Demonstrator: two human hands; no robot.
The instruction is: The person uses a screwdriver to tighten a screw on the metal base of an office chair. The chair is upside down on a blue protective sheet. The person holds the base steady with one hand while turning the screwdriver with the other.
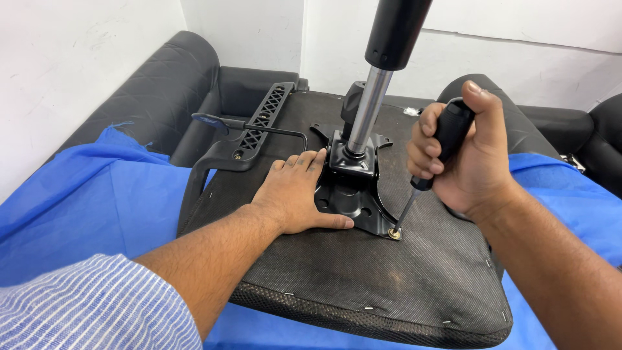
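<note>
A chair seat (389, 285) lies upside down on a blue sheet (97, 201), with its dark cloth underside facing up. A black metal plate (350, 194) sits flat on the middle of the seat, and a shiny pole (368, 110) stands up out of it, going into a fat black tube (396, 29) at the top. The left hand (299, 194) lies flat on the seat with its fingers spread open — the fingertips touch the edge of the plate and the thumb lies along its near side. It grips nothing; it only presses down. The right hand (463, 159) is closed tight around the black handle of a screwdriver (435, 152). The thin metal tip slants down and left to a small round screw (394, 233) at the near right corner of the plate, and it touches the screw. On the far left side of the seat lies a black armrest bracket (256, 133) with holes like a net, and a thin bent lever (259, 128) crosses over it. The blue sheet covers a black sofa (175, 84), which shows behind and at both sides. No box, bowl or other holder is in view, so nothing is kept inside anything. A striped sleeve (97, 304) covers the upper part of the left arm.
</note>
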